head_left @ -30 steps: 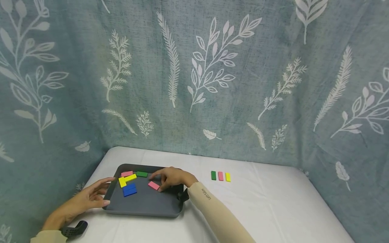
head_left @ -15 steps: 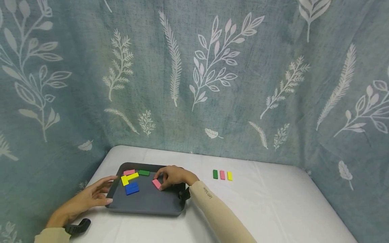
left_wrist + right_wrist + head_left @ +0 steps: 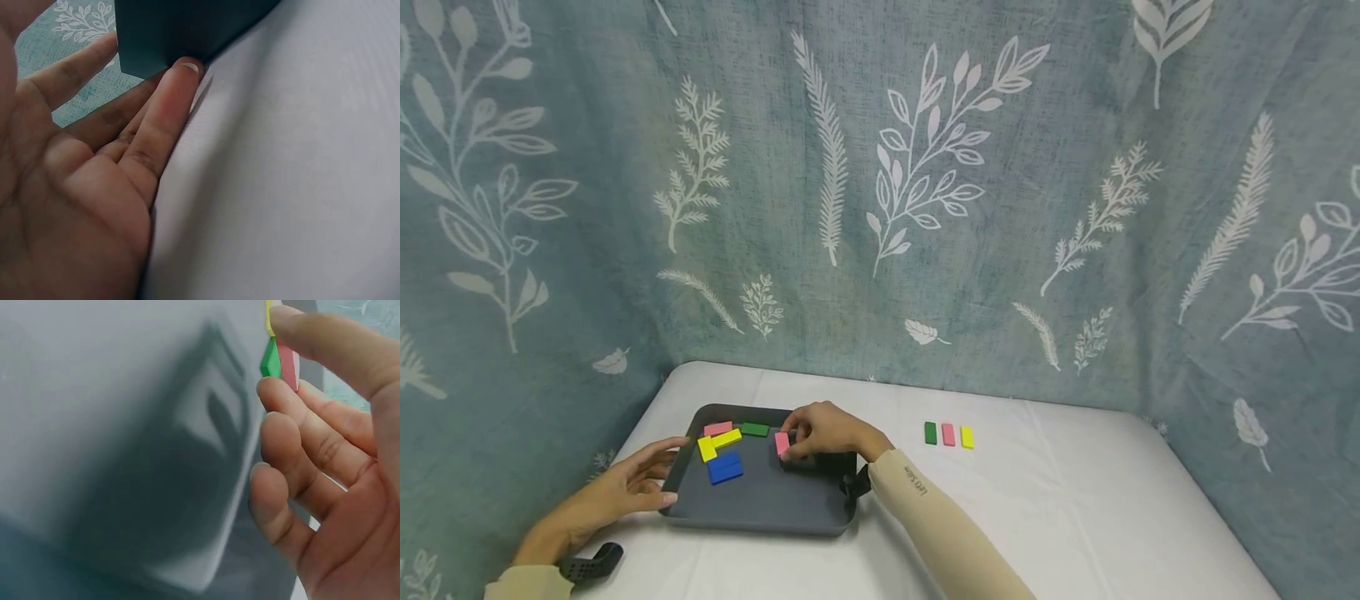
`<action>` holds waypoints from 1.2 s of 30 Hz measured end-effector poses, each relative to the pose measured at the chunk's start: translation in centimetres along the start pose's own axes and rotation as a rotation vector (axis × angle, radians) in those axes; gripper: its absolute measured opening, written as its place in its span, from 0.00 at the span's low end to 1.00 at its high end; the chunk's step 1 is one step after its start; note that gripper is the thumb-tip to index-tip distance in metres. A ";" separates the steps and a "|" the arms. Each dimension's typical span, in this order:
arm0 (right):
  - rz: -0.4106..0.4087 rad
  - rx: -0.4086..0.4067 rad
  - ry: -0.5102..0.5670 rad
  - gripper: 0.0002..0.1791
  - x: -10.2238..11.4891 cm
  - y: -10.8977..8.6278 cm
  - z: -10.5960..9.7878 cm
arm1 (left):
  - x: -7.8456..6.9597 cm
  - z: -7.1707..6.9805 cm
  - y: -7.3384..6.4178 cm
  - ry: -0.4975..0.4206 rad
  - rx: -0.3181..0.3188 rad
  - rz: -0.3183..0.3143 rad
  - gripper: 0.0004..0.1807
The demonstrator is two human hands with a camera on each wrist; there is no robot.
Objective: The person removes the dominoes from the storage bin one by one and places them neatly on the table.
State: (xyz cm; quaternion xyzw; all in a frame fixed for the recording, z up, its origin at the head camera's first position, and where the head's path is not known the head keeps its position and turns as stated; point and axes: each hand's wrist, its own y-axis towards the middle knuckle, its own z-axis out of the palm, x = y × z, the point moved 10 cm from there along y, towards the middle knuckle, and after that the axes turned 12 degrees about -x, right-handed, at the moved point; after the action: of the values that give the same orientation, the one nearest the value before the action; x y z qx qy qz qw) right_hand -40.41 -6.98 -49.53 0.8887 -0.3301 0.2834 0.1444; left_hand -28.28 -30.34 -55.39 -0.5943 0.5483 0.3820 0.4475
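The right hand's grip (image 3: 820, 429) is closed on a pink block (image 3: 782, 445), thumb at its near end and a fingertip at its far end, parted only by the block's length. The left hand (image 3: 613, 497) has a loose grip, its fingers and thumb spread along the left side of the grey tray (image 3: 767, 504) and touching it.

A second ago the pink block lay slanted, with the thumb at its near end and the forefinger apart from it; now it has been turned so its long side runs nearly front to back. The left hand and the other blocks in the tray show no clear shift.

The pink block is a small, flat, plain oblong, inside the tray right of the green block (image 3: 755, 430); whether it touches the tray floor cannot be told. Farther left are two yellow blocks (image 3: 727, 437), a second pink piece (image 3: 717, 429) behind them and blue blocks (image 3: 725, 468) in front. Outside, on the white-covered worktop (image 3: 1075, 500), a short row (image 3: 948, 434) of green, pink and yellow blocks lies right of the tray.
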 end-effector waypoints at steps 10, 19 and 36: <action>-0.025 -0.051 0.019 0.24 0.2 -1.5 -2.9 | 0.3 0.0 0.0 0.014 0.016 -0.018 0.47; -0.023 -0.136 0.015 0.24 -1.0 -4.1 -6.4 | 0.2 0.1 -0.2 0.068 0.019 0.017 0.46; 0.048 -0.314 -0.029 0.23 -6.2 -11.5 -12.5 | -0.8 0.3 -0.8 0.051 0.030 0.105 0.43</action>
State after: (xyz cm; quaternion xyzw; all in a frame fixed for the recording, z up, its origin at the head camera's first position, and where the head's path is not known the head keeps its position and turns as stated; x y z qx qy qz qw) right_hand -41.73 10.21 -44.07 0.8511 -0.3935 0.2187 0.2699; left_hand -27.52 -29.75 -54.60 -0.5674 0.5959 0.3813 0.4215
